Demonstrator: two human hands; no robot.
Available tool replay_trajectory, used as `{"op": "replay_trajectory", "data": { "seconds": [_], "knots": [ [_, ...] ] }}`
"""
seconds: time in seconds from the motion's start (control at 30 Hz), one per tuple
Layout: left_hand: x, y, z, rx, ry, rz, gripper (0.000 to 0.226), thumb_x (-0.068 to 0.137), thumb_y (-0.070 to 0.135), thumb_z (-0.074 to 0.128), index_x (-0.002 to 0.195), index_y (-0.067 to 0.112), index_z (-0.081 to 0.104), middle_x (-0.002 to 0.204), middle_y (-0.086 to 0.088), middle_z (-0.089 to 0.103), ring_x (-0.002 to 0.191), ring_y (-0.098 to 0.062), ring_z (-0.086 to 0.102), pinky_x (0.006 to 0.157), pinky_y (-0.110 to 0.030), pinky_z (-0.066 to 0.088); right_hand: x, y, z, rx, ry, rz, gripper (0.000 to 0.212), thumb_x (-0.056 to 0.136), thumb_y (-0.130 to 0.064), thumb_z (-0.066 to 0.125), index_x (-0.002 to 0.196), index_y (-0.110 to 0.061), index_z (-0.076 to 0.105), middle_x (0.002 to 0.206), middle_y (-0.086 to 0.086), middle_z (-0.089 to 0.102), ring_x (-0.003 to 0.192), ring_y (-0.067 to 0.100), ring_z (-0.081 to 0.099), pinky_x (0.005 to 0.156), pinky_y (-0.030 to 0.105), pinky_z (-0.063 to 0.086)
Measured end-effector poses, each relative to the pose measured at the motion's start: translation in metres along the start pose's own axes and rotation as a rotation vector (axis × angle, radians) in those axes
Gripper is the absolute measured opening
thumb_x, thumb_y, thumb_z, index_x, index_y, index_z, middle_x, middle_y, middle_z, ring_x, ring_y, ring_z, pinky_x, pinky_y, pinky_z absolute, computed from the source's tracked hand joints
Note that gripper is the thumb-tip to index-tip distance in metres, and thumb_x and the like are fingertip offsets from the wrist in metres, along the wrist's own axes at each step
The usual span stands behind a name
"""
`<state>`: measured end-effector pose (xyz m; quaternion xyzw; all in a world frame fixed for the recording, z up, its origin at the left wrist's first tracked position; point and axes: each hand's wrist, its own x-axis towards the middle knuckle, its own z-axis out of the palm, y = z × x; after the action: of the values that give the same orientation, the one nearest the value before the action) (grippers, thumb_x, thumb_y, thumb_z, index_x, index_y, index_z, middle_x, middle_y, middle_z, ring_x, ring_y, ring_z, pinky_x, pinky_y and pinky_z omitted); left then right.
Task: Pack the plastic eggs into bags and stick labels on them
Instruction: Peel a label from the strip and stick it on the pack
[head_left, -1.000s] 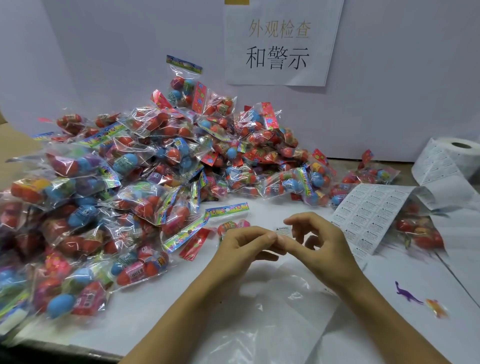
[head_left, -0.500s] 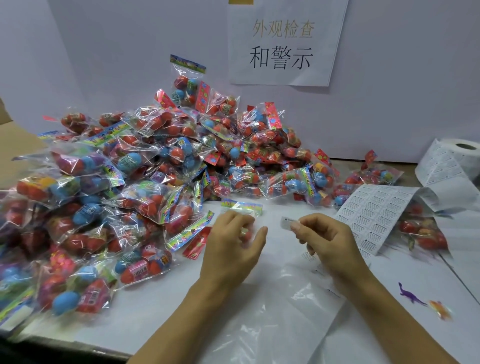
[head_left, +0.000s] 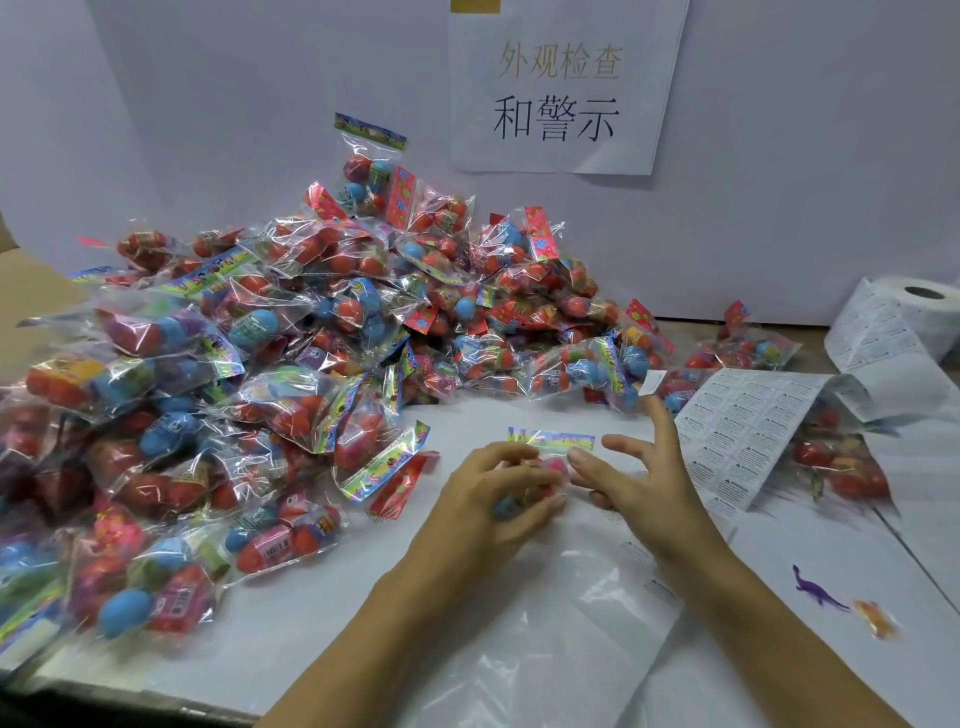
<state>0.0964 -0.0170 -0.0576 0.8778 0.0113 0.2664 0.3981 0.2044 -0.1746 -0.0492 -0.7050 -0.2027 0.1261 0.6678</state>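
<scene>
The small clear plastic bag of coloured plastic eggs with a printed rainbow header strip (head_left: 540, 467) lies on the white table surface (head_left: 291, 613), directly in front of the person and between both hands. The left hand (head_left: 493, 499) is curled over the bag and grips its egg end; the eggs under the fingers are blurred and cannot be counted. The right hand (head_left: 644, 478) is spread, fingers straight and apart, gripping nothing; a small white adhesive label (head_left: 652, 382) clings to the tip of one raised finger, above and clear of the bag. Risks, as judged: the label, held by its adhesive alone, may fold onto itself, stick to a neighbouring finger, or go down crooked or wrinkled on the slack film; the bag may slide if the left hand's grip loosens; the label may also land on the header strip rather than on the film. Count: one bag in hand; one loose label; one unrolled white sheet of printed labels (head_left: 748, 431) just right of the right hand, running back to one white label roll (head_left: 919, 306) at the far right; one large heap of filled egg bags (head_left: 291, 364) to the left and behind, too many and too overlapped to count; one purple plastic dinosaur figure (head_left: 815, 590) and one orange plastic figure (head_left: 878, 618) at lower right; one white paper notice (head_left: 561, 88) on the back wall.
</scene>
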Motion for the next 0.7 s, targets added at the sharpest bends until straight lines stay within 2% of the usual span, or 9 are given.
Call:
{"op": "replay_trajectory", "data": {
  "seconds": [0.07,0.13,0.23,0.33,0.43,0.53,0.6,0.63,0.7],
  "knots": [
    [-0.001,0.001,0.001,-0.045,-0.047,0.069,0.021,0.089,0.022,0.080,0.109,0.014,0.081,0.122,-0.001,0.066,0.115,-0.012,0.063,0.099,-0.034,0.052,0.001,0.003,-0.001,0.026,0.027,0.008,0.107,0.061,-0.048,0.087,0.146,-0.057,0.024,0.126,-0.006,0.057,0.096,0.018,0.075,0.079,0.035,0.062],
    [-0.002,0.001,0.001,-0.073,-0.071,0.123,0.022,0.086,0.022,0.082,0.107,0.014,0.081,0.122,-0.001,0.065,0.113,-0.009,0.063,0.097,-0.030,0.054,0.002,0.004,-0.003,0.065,0.059,0.017,0.101,0.069,-0.039,0.088,0.147,-0.053,0.025,0.125,-0.007,0.058,0.089,0.017,0.076,0.070,0.028,0.060],
    [-0.002,0.003,0.000,-0.127,-0.090,0.173,0.025,0.081,0.022,0.087,0.105,0.016,0.080,0.123,0.001,0.064,0.115,-0.009,0.062,0.095,-0.022,0.052,0.004,0.005,-0.002,0.068,0.080,0.029,0.100,0.071,-0.031,0.088,0.148,-0.049,0.027,0.121,-0.008,0.058,0.083,0.013,0.076,0.072,0.033,0.060],
    [-0.001,0.006,0.001,-0.181,-0.024,0.216,0.041,0.078,0.029,0.090,0.113,0.014,0.075,0.124,-0.002,0.062,0.118,-0.017,0.062,0.097,-0.027,0.053,0.004,0.007,-0.002,0.061,0.089,0.023,0.098,0.075,-0.017,0.086,0.148,-0.047,0.028,0.120,-0.008,0.059,0.082,0.008,0.075,0.079,0.041,0.061],
    [0.001,0.008,0.000,-0.254,0.134,0.047,0.055,0.080,0.044,0.084,0.127,0.028,0.061,0.128,0.006,0.058,0.120,-0.014,0.060,0.092,-0.026,0.056,0.007,0.006,-0.005,0.076,0.079,0.031,0.096,0.079,-0.012,0.084,0.148,-0.046,0.029,0.118,-0.010,0.060,0.080,0.007,0.074,0.074,0.037,0.060],
    [0.006,0.007,-0.008,-0.241,0.178,-0.300,0.063,0.077,0.055,0.080,0.129,0.033,0.051,0.128,0.012,0.057,0.115,-0.003,0.059,0.087,-0.020,0.056,0.007,0.004,-0.005,0.089,0.056,0.030,0.098,0.077,-0.017,0.086,0.149,-0.048,0.027,0.115,-0.015,0.060,0.080,0.008,0.075,0.073,0.032,0.056],
    [0.008,0.001,-0.012,-0.351,0.095,-0.432,0.058,0.075,0.055,0.077,0.121,0.024,0.061,0.120,0.004,0.068,0.109,-0.006,0.066,0.091,-0.029,0.058,0.005,0.002,-0.003,0.095,0.038,0.018,0.098,0.075,-0.020,0.087,0.147,-0.049,0.027,0.115,-0.015,0.059,0.082,0.005,0.074,0.074,0.031,0.054],
    [0.009,0.000,-0.012,-0.444,0.058,-0.455,0.052,0.078,0.052,0.079,0.115,0.018,0.067,0.112,0.000,0.074,0.103,-0.011,0.070,0.093,-0.036,0.059,0.004,0.001,-0.001,0.108,0.025,0.014,0.097,0.075,-0.019,0.087,0.146,-0.051,0.028,0.116,-0.014,0.060,0.084,0.004,0.074,0.075,0.030,0.053],
    [0.008,0.001,-0.011,-0.669,0.027,-0.503,0.041,0.080,0.042,0.084,0.106,0.012,0.075,0.100,-0.005,0.078,0.093,-0.017,0.073,0.090,-0.042,0.058,0.003,0.001,0.000,0.144,-0.002,0.008,0.095,0.076,-0.013,0.086,0.141,-0.055,0.031,0.119,-0.009,0.062,0.092,0.009,0.074,0.080,0.032,0.056]
  ]
}}
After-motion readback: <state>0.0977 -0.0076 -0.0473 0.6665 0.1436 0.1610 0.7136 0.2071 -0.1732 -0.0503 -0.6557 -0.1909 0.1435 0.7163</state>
